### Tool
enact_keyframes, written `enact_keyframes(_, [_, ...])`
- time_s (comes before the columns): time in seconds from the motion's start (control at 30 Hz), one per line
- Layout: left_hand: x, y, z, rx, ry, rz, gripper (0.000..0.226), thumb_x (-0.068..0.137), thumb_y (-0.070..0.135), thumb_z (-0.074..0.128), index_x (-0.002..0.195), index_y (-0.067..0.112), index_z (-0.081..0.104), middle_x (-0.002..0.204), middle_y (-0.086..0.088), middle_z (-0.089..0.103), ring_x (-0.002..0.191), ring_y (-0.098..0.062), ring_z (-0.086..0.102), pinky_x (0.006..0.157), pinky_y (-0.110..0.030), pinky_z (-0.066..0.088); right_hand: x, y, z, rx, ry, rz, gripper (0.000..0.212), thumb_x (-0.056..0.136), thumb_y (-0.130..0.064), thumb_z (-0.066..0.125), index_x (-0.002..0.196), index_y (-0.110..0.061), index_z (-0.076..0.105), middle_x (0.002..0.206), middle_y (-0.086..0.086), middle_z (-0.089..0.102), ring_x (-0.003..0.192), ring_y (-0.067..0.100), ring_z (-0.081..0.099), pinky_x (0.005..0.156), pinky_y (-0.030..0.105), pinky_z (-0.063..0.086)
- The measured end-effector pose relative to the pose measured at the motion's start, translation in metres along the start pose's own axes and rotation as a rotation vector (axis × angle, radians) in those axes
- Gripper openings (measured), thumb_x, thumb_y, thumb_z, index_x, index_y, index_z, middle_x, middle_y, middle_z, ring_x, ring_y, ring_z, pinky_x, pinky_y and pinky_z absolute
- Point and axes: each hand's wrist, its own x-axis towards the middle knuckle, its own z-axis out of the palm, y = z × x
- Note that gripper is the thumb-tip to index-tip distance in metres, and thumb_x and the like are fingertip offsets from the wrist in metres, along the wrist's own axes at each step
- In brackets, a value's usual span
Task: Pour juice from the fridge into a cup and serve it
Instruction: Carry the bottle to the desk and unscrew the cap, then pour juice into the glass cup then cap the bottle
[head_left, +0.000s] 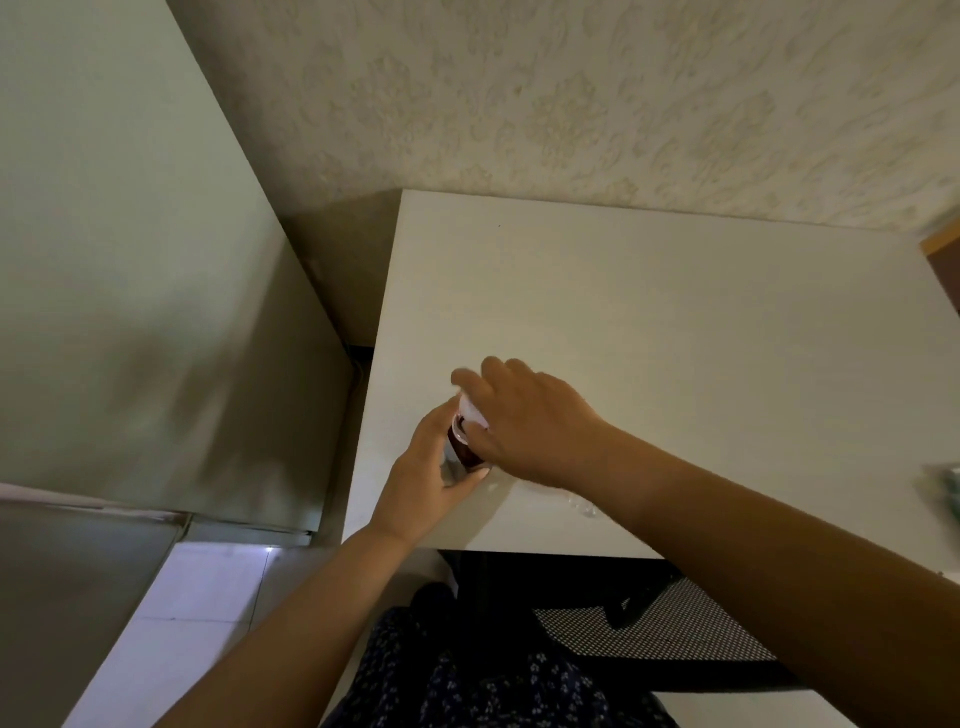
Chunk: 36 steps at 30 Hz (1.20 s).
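A person stands at a plain white worktop (675, 322) beside a wall with bumpy, cream patterned wallpaper (571, 104). Both bare arms reach out over the near left corner of the worktop.

The left hand (426, 473) is wrapped around a small see-through bottle with dark red juice inside (464, 453). The fingers curl around the bottle's side and hold it standing on the worktop, close to the left edge. The bottle is mostly hidden by the two hands, so only a bit of its dark middle shows.

The right hand (530, 421) comes over the top of the bottle. Its fingers are bent and pinch a white round cap (474, 410) at the bottle's mouth. The picture is a little blurry there, so I cannot tell if the cap is on the bottle or off it.

Just beside the right wrist, some small clear drops or a clear thing (582, 506) lie on the worktop; it is too blurry to tell which.

On the left stands a tall, pale grey fridge (130, 286), its door shut. Below the worktop there is a black mesh chair seat (649, 629). The person wears dark cloth with tiny flowers (467, 686). The floor has pale tiles (208, 587).
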Motion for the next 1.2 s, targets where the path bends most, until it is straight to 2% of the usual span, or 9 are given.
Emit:
enact_keyframes(0.1, [-0.001, -0.006, 0.001, -0.035, 0.012, -0.021, 0.091, 0.077, 0.031, 0.076, 0.142, 0.044, 0.013, 0.143, 0.02, 0.031, 0.13, 0.007, 0.03, 0.101, -0.006, 0.028, -0.021, 0.033, -0.006, 0.151, 0.066, 0.247, 0.046, 0.091, -0.037, 0.045, 0.13, -0.015, 0.033, 0.12, 0.007, 0.047, 0.106, 0.027, 0.048, 0.083, 0.039, 0.044])
enact_keyframes(0.2, [-0.003, -0.014, 0.003, -0.106, -0.016, -0.079, 0.099, 0.075, 0.027, 0.079, 0.143, 0.045, 0.01, 0.15, 0.013, 0.031, 0.137, -0.001, 0.029, 0.111, -0.022, 0.027, -0.053, 0.082, 0.012, 0.123, 0.093, 0.516, 0.043, 0.089, -0.037, 0.051, 0.122, -0.012, 0.039, 0.117, 0.011, 0.05, 0.104, 0.031, 0.051, 0.081, 0.04, 0.045])
enact_keyframes(0.33, [-0.004, -0.018, 0.004, -0.125, -0.027, -0.102, 0.099, 0.074, 0.021, 0.079, 0.144, 0.044, 0.013, 0.15, 0.01, 0.032, 0.137, -0.004, 0.03, 0.113, -0.032, 0.028, -0.09, 0.119, 0.059, 0.088, -0.147, 0.684, 0.043, 0.088, -0.034, 0.054, 0.123, -0.014, 0.04, 0.119, 0.012, 0.05, 0.106, 0.032, 0.052, 0.082, 0.041, 0.047])
enact_keyframes(0.53, [-0.003, -0.011, 0.009, -0.09, 0.023, -0.119, 0.096, 0.075, 0.02, 0.078, 0.141, 0.044, 0.013, 0.143, 0.016, 0.032, 0.136, -0.013, 0.035, 0.111, -0.04, 0.034, -0.116, 0.13, 0.107, 0.088, -0.266, 0.704, 0.044, 0.088, -0.038, 0.056, 0.124, -0.017, 0.042, 0.119, 0.007, 0.051, 0.107, 0.028, 0.053, 0.081, 0.037, 0.046])
enact_keyframes(0.73, [-0.002, -0.009, 0.011, -0.118, 0.042, -0.116, 0.095, 0.075, 0.02, 0.079, 0.135, 0.053, 0.014, 0.146, 0.01, 0.032, 0.136, -0.014, 0.036, 0.112, -0.039, 0.033, -0.122, 0.133, 0.127, 0.126, -0.328, 0.742, 0.045, 0.088, -0.038, 0.057, 0.125, -0.017, 0.04, 0.121, 0.008, 0.047, 0.107, 0.029, 0.053, 0.079, 0.037, 0.045])
enact_keyframes(0.9, [-0.002, -0.006, 0.015, -0.183, 0.05, -0.127, 0.089, 0.075, 0.012, 0.077, 0.138, 0.04, 0.02, 0.138, 0.021, 0.034, 0.132, -0.008, 0.037, 0.111, -0.034, 0.033, -0.123, 0.132, 0.128, 0.107, -0.337, 0.736, 0.054, 0.086, -0.041, 0.059, 0.129, -0.018, 0.037, 0.125, 0.007, 0.045, 0.112, 0.027, 0.049, 0.083, 0.037, 0.047])
enact_keyframes(0.97, [-0.002, -0.006, 0.015, -0.198, 0.049, -0.137, 0.088, 0.075, 0.012, 0.077, 0.138, 0.036, 0.023, 0.134, 0.029, 0.034, 0.128, 0.0, 0.037, 0.111, -0.032, 0.034, -0.125, 0.126, 0.125, 0.124, -0.288, 0.738, 0.054, 0.087, -0.037, 0.056, 0.132, -0.016, 0.035, 0.13, 0.007, 0.043, 0.116, 0.027, 0.045, 0.089, 0.037, 0.045])
enact_keyframes(1.1, [-0.003, -0.005, 0.014, -0.199, 0.062, -0.116, 0.086, 0.073, 0.009, 0.079, 0.138, 0.031, 0.027, 0.133, 0.024, 0.037, 0.125, 0.002, 0.04, 0.11, -0.032, 0.035, -0.132, 0.097, 0.116, 0.42, 0.058, 0.741, 0.053, 0.087, -0.026, 0.054, 0.135, -0.015, 0.035, 0.135, 0.006, 0.044, 0.124, 0.024, 0.04, 0.1, 0.036, 0.038])
enact_keyframes(1.2, [-0.003, -0.006, 0.013, -0.172, 0.069, -0.103, 0.085, 0.072, 0.012, 0.08, 0.137, 0.033, 0.029, 0.134, 0.018, 0.04, 0.129, -0.005, 0.04, 0.11, -0.032, 0.034, -0.134, 0.07, 0.114, 0.583, 0.099, 0.643, 0.069, 0.084, -0.042, 0.059, 0.14, -0.018, 0.028, 0.142, 0.0, 0.037, 0.129, 0.018, 0.036, 0.104, 0.038, 0.037])
